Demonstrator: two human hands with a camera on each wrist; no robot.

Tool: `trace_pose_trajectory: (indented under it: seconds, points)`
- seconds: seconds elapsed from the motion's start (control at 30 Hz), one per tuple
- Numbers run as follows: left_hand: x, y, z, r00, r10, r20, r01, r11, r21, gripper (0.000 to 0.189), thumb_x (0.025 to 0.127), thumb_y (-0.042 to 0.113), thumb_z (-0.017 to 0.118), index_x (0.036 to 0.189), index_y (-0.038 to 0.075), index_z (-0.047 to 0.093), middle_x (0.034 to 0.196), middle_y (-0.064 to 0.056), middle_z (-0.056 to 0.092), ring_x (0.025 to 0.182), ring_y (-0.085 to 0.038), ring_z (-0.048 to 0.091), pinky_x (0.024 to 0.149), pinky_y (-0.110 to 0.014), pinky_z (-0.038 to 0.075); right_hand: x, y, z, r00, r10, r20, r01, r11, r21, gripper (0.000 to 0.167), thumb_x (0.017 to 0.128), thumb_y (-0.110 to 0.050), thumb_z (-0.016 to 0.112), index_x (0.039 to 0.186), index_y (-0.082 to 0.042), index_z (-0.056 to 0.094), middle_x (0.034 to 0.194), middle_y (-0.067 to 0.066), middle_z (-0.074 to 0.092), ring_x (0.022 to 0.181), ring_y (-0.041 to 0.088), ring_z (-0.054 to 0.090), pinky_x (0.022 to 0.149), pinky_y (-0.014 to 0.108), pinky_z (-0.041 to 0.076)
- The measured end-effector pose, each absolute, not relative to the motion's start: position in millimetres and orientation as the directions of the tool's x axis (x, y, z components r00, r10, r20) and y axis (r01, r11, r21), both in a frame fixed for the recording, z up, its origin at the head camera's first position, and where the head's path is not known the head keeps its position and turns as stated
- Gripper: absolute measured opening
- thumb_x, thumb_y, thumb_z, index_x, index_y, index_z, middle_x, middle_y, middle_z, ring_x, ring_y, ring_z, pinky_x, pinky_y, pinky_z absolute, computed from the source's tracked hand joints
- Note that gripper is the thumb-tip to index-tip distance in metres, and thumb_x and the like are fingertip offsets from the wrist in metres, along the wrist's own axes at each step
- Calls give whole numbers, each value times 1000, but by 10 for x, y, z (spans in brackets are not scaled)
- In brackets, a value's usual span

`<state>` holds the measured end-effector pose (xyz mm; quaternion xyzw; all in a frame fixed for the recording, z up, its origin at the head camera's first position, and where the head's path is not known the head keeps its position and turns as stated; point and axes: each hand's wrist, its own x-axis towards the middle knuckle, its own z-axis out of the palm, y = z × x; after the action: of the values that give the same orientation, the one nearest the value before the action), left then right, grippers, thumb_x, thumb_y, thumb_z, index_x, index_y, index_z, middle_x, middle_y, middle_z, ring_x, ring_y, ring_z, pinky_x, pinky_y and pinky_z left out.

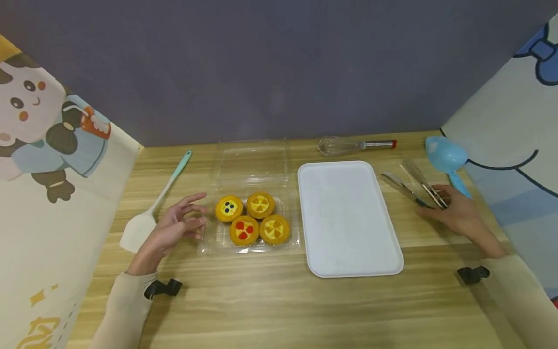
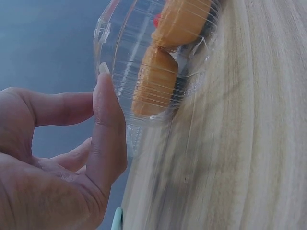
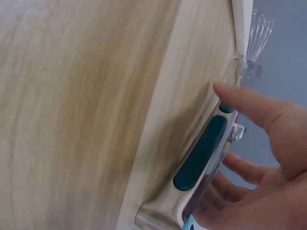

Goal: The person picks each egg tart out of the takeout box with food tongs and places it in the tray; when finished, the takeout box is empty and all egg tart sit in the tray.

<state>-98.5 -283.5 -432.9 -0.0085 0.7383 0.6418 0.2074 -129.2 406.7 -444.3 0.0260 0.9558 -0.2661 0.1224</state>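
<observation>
My left hand (image 1: 174, 225) hovers at the left edge of a clear plastic container (image 1: 293, 242), its fingers apart and holding nothing. Inside the container are several egg tarts (image 1: 229, 208) with blue, red and yellow toppings; its lid (image 1: 253, 162) is folded back. In the left wrist view a fingertip overlaps the container wall (image 2: 108, 36). At the right, my right hand (image 1: 459, 213) is around metal tongs (image 1: 429, 189) with teal grips (image 3: 201, 153), thumb on one side and fingers on the other. The two arms of the tongs stand spread, tips pointing toward the back wall.
A white tray (image 1: 348, 218) lies between the container and the tongs. Behind it is a whisk (image 1: 348, 145). A blue scoop (image 1: 449, 155) sits at the far right by the wall panel. A spatula (image 1: 161, 196) with a mint handle lies left of the container.
</observation>
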Motion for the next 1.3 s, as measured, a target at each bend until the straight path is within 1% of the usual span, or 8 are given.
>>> trace_pose_trajectory:
  seconds: [0.1,0.43,0.7,0.93,1.07,1.13,1.2,1.3]
  points:
    - [-984,-2838,-4340,-914,251,-317,-278,180,944,68,103,5,61,163,9,29,127,-13,56,83,-13,68,63,-28,65,-1316,4050,-4475,-978,-6,-209,97,870,-483,94,94,-43,75,156,11,30,140,48,43,123,62,46,89,73,49]
    - [-1011,-2845,-4355,-914,261,-310,-270,180,946,68,104,5,60,163,9,28,127,-14,54,83,-12,67,63,-29,65,-1343,3980,-4494,-987,21,-157,89,893,-442,87,96,-45,72,151,13,38,136,47,48,120,61,50,90,73,48]
    - [-1012,-2847,-4362,-914,265,-308,-267,180,947,68,104,5,60,163,8,28,126,-13,54,83,-13,68,64,-29,65,-1332,3957,-4509,-994,14,-107,61,890,-451,79,98,-40,72,146,15,43,130,46,53,116,60,54,86,71,50]
    - [-1012,-2840,-4355,-914,268,-306,-261,190,947,68,103,4,60,163,7,27,126,-14,54,83,-12,67,63,-28,64,-1299,3943,-4513,-995,24,-99,68,882,-467,77,98,-41,70,145,15,44,131,46,53,116,60,54,86,71,50]
    - [-1007,-2842,-4355,-915,267,-304,-257,194,947,68,104,5,60,163,7,27,126,-13,54,83,-13,67,63,-29,65,-1286,3915,-4499,-998,12,-63,41,874,-484,75,98,-39,72,144,15,47,134,45,53,115,61,55,85,70,52]
    - [-1004,-2844,-4357,-915,266,-304,-258,195,946,68,104,5,61,163,8,27,126,-13,54,83,-13,67,63,-29,65,-1281,3880,-4478,-1000,2,-21,12,871,-491,73,96,-36,75,142,15,49,133,44,55,113,61,57,81,61,55]
    - [-1005,-2844,-4359,-915,267,-304,-258,194,946,68,104,5,61,163,8,27,125,-14,54,83,-13,67,63,-29,65,-1277,3830,-4446,-1000,-8,17,-15,867,-497,71,95,-34,77,140,15,52,131,43,57,110,59,60,75,43,56]
    - [-1010,-2843,-4364,-915,267,-303,-257,196,946,68,104,6,61,163,8,27,126,-14,54,83,-13,67,63,-29,65,-1267,3739,-4394,-996,-23,82,-62,860,-507,67,92,-28,80,137,15,55,125,41,61,103,55,63,68,16,44]
